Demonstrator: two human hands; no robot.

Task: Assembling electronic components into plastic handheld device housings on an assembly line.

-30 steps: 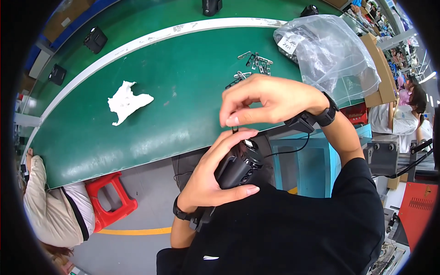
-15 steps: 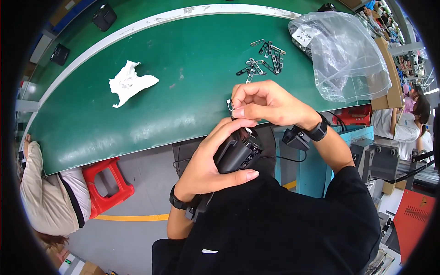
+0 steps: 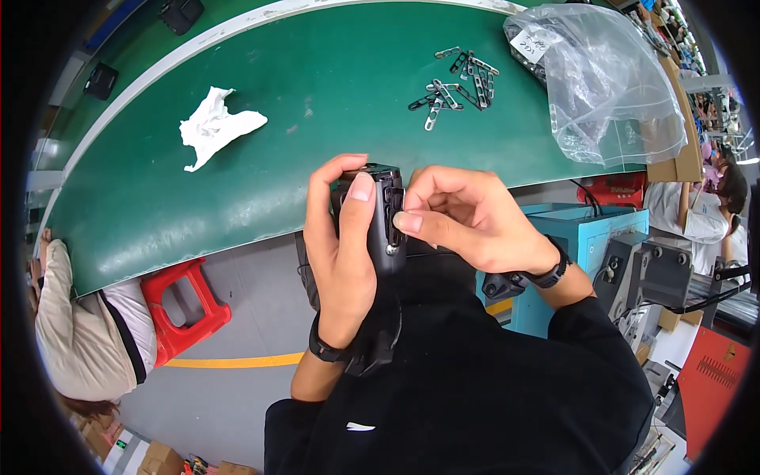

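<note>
Gripping the black device (image 3: 380, 218) just off the green table's (image 3: 158, 198) near edge, left hand (image 3: 344, 253) is wrapped around it; right hand (image 3: 467, 222) pinches a metal clip (image 3: 398, 210) against its side, seating unfinished; spare clips (image 3: 455, 79) lie near the far edge.

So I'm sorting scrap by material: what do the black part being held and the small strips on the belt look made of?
Black part: likely moulded plastic, matte with a soft sheen. Small strips: probably stamped metal, thin, perforated, grey glints; some look dark-coated.

One head-worn fisheye looks steeply down (close) over the green table (image 3: 237, 182).
</note>
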